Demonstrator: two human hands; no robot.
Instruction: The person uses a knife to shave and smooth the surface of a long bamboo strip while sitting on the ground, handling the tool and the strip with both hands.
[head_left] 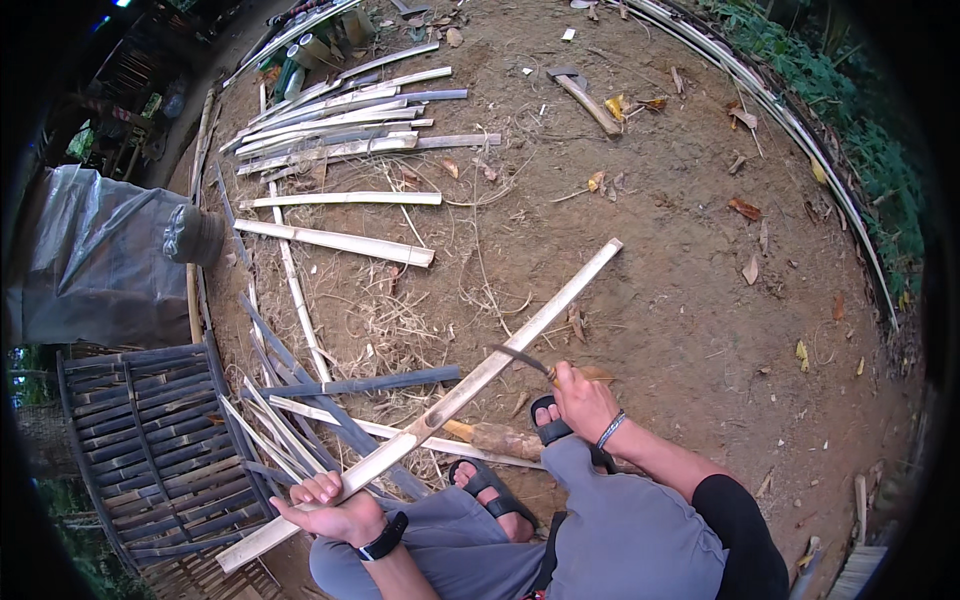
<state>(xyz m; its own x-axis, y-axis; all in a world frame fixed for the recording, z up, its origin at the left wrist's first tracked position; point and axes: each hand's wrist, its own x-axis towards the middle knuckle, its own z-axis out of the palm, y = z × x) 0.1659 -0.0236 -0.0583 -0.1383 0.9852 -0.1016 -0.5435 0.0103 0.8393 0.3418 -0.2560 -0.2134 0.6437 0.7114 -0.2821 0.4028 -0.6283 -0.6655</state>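
A long split bamboo strip (545, 314) lies slantwise across my lap, its far end raised toward the upper right. My left hand (338, 512) grips it near its lower end, fingers curled over the pale inner face. A knife (524, 358) with a dark curved blade is in my right hand (588, 408), which is closed round its wooden handle. The blade points left, and its tip reaches the strip's edge near the middle; whether it cuts in I cannot tell. Under the strip, by my sandalled feet, rests a thick piece of wood (505, 440).
Several split bamboo pieces (330, 130) lie in rows at the upper left, with more strips (300, 430) near my left knee. A slatted bamboo rack (150, 450) stands at the left. A wooden-handled tool (588, 105) lies on the dirt ahead. Shavings (400, 320) litter the ground.
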